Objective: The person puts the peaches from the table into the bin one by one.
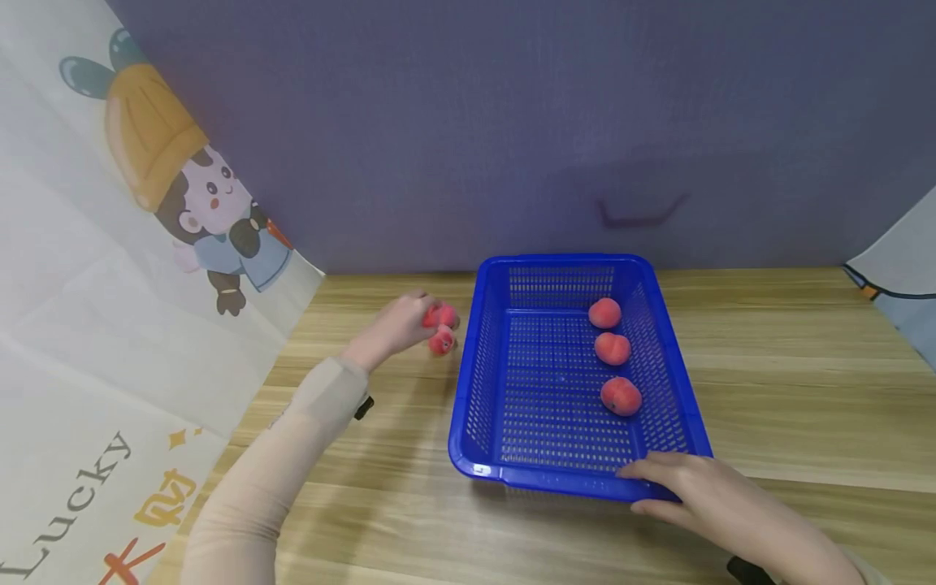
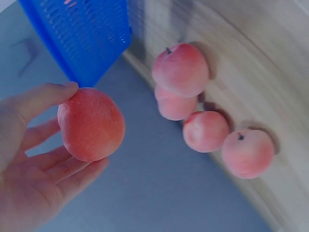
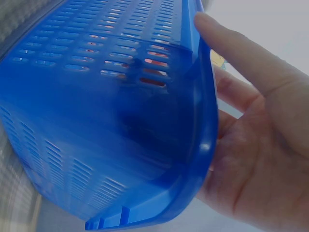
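Nearest me, the person's right hand (image 1: 695,496) grips the front rim of a blue basket (image 1: 556,480) by its right corner — thumb on one side, fingers on the other. Over on the other side, the left hand (image 1: 395,325) has thumb and fingertips closed round a peach (image 2: 91,125), just left of the basket. Four loose peaches (image 2: 206,131) sit close together on the wooden table (image 1: 790,366) nearby — and three more peaches (image 1: 613,349) lie inside the basket, in a row along its right wall.
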Motion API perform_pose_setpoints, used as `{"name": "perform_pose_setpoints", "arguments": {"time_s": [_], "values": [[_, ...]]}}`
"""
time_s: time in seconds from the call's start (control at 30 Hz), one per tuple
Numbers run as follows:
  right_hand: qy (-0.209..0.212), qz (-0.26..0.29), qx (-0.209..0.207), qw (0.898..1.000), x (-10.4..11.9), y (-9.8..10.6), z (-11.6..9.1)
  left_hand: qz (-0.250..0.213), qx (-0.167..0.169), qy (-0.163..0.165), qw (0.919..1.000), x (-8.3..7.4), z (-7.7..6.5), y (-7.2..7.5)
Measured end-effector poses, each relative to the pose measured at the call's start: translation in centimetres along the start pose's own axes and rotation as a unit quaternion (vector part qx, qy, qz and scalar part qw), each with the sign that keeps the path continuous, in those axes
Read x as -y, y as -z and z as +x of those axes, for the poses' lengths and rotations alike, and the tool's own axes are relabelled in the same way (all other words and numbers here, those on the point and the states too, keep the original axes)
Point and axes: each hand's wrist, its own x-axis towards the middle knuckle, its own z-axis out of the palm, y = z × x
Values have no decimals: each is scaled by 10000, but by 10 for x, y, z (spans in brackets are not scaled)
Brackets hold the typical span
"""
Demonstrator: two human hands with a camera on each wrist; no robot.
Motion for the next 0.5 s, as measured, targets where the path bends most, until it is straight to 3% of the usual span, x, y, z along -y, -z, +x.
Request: {"name": "perform_pose_setpoints", "arguments": {"time_s": [0.5], "values": [[-14,-12,56,10000,-1,0,0,254,-172,-632,9975,-29,17,20]]}}
